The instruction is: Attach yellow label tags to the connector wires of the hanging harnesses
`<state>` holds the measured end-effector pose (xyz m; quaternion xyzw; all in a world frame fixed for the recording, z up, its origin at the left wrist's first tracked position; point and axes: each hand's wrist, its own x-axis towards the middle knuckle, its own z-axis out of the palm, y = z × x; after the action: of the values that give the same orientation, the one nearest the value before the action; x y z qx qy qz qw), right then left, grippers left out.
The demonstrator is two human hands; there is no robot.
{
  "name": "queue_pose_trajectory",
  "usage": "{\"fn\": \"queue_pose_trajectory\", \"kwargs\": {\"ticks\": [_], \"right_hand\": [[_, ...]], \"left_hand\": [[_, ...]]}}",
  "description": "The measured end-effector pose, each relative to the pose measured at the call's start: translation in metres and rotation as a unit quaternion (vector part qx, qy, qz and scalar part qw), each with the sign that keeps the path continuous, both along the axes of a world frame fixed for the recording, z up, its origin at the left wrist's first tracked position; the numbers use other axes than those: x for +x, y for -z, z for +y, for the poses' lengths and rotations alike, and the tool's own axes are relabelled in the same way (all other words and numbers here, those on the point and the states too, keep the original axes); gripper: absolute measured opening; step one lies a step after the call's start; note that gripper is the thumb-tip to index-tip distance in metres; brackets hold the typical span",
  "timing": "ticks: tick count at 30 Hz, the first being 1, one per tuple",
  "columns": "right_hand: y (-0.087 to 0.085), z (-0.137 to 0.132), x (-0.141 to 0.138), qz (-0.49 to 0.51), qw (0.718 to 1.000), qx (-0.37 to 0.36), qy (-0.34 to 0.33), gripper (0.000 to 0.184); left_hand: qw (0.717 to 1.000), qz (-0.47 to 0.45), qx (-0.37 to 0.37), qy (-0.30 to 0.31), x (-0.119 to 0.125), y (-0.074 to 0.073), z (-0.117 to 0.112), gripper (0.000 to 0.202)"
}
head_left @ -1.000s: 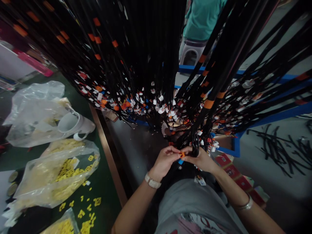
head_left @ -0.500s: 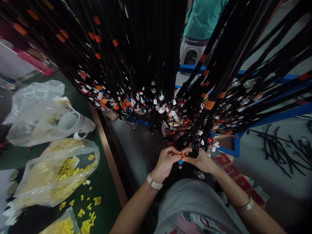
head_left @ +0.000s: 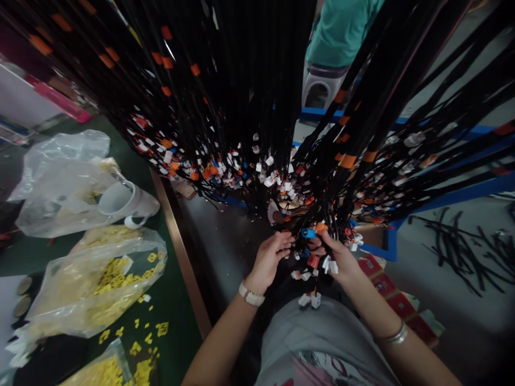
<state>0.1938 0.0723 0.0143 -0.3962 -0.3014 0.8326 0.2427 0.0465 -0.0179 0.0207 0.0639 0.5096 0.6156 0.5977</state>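
Observation:
My right hand (head_left: 338, 257) is closed around the lower end of a black wire harness (head_left: 328, 206). Connectors stick out around its fingers: a blue connector (head_left: 308, 233), an orange connector (head_left: 321, 227), a red connector (head_left: 313, 261) and white connectors (head_left: 330, 265). Lower down, more white connectors (head_left: 315, 299) dangle on thin wires in front of my shirt. To the left of this cluster is my left hand (head_left: 271, 257), its fingers apart and slightly bent, close to the blue connector but with no clear hold on anything.
Many black harnesses (head_left: 225, 80) hang in front, ending in dense connectors. A green table (head_left: 177, 321) at left carries a white mug (head_left: 140, 203), plastic bags (head_left: 60, 289) of yellow parts and loose yellow pieces. A blue frame (head_left: 390, 244) stands right; a person in teal (head_left: 341, 32) is beyond.
My hands have moved apart from the small orange connector they were pinching together. The right now grips the harness end with its connectors fanned out; the left has opened.

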Motion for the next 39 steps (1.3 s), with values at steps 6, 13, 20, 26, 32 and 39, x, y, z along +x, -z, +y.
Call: {"fn": "queue_pose_trajectory", "kwargs": {"ticks": [6, 13, 20, 26, 32, 39], "right_hand": [[-0.004, 0.008, -0.006, 0.114, 0.983, -0.12, 0.075, 0.015], [-0.009, 0.014, -0.011, 0.133, 0.967, -0.18, 0.119, 0.014], [-0.004, 0.018, -0.007, 0.239, 0.924, -0.276, 0.113, 0.013], [-0.001, 0.018, -0.004, 0.252, 0.929, -0.254, 0.095, 0.01], [0.003, 0.018, 0.008, 0.143, 0.971, -0.191, 0.016, 0.013], [0.003, 0.019, 0.017, 0.116, 0.977, -0.177, -0.034, 0.032]], "left_hand": [[0.992, -0.065, -0.018, 0.106, 0.002, -0.003, -0.002, 0.051], [0.956, -0.18, 0.009, 0.23, 0.006, -0.001, -0.006, 0.061], [0.94, -0.263, 0.0, 0.218, 0.001, -0.004, -0.005, 0.061], [0.945, -0.247, -0.018, 0.212, 0.001, -0.002, -0.007, 0.057], [0.964, -0.088, -0.012, 0.25, 0.006, 0.002, -0.008, 0.06], [0.946, 0.093, 0.002, 0.31, 0.005, 0.002, -0.009, 0.062]]}}
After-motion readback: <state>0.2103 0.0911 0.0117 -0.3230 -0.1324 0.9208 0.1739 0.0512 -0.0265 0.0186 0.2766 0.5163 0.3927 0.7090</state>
